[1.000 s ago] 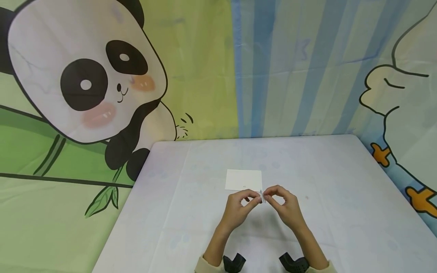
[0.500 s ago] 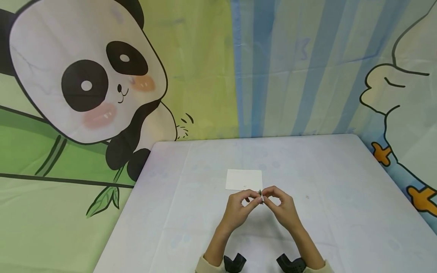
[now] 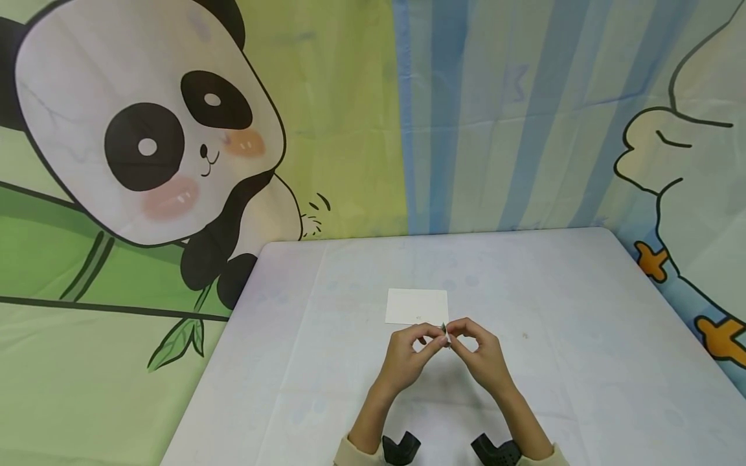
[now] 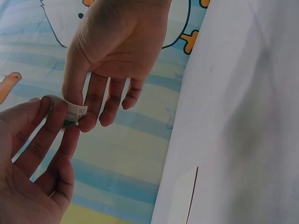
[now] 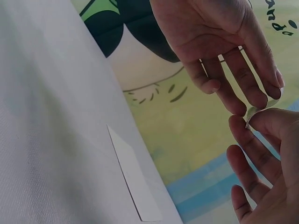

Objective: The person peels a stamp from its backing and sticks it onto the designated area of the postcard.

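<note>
A small postage stamp (image 4: 74,112) with a perforated edge and a printed 80 is held up over the white table between both hands. It is bent into a curve, green showing on its lower part. My left hand (image 3: 406,355) pinches one side of it between thumb and fingers. From the other side, my right hand (image 3: 486,359) grips its edge between thumb and index finger, the other fingers loosely extended. Fingertips hide much of the stamp (image 5: 254,111), which appears as a thin curved strip in the right wrist view.
Behind the hands, a blank white card (image 3: 416,305) lies flat on the white-covered table (image 3: 326,362). Black mounts (image 3: 401,448) sit at both wrists. A printed cloth backdrop with a panda (image 3: 148,145) stands along the back and sides.
My right hand has shifted slightly left, closer to the left hand, and a darker side of the stamp shows. Over the last half second both hands stay almost still.
</note>
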Available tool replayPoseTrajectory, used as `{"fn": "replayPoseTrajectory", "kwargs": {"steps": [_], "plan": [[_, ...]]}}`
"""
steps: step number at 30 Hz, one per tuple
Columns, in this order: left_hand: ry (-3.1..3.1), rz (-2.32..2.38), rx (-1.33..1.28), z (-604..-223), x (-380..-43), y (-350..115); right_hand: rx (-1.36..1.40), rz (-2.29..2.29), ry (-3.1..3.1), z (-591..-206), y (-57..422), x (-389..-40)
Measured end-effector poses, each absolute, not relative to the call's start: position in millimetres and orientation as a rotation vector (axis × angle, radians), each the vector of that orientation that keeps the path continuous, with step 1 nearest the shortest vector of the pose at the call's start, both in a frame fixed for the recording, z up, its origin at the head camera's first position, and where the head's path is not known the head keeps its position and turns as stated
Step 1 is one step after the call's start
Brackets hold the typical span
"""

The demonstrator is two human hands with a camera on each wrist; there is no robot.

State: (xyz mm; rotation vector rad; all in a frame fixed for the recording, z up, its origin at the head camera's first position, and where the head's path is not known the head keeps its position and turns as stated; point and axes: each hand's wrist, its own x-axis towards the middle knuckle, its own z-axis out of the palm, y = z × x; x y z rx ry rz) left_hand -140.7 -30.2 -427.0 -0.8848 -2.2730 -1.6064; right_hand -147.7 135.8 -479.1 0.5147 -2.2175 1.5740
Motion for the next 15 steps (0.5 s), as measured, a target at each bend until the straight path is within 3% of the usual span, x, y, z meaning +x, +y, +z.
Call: {"fn": "replayPoseTrajectory", "kwargs": {"steps": [5,15], "plan": [[-2.278,-1.597,-0.879,-426.6,-140.8,-31.0,0.524,1.535,-2.233,-454.3,130.0,-136.7],[-2.256,-1.591,-0.850,-427.6,-141.5,-33.8,0.528,1.534,-2.268,-452.2,129.1,-134.4]]}}
